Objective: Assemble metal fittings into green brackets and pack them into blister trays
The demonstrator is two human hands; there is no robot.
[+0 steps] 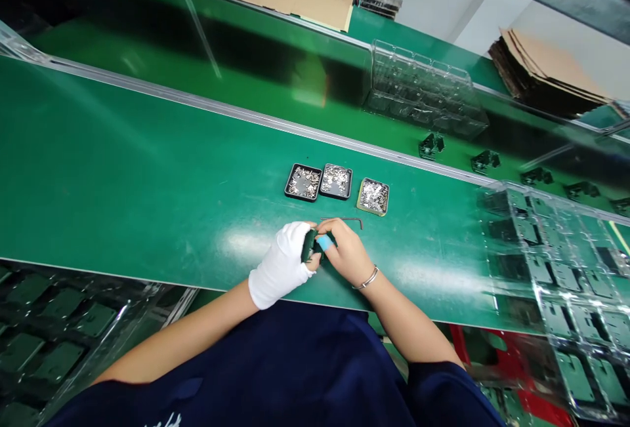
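In the head view, the left hand in a white fabric glove [281, 263] and the bare right hand with blue tape on a finger [347, 253] together grasp a small dark-green part [308, 246] at the near edge of the green table [187, 191]. Just beyond them lies a thin dark L-shaped hex key [354, 220], with three small square trays of silvery metal pieces [336, 182] farther toward the table's far edge.

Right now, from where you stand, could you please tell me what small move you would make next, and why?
I would probably draw the small dark part slightly toward the body, with both the gloved left hand and the right hand around it, because the hex key lies just beyond the fingers and might get nudged.
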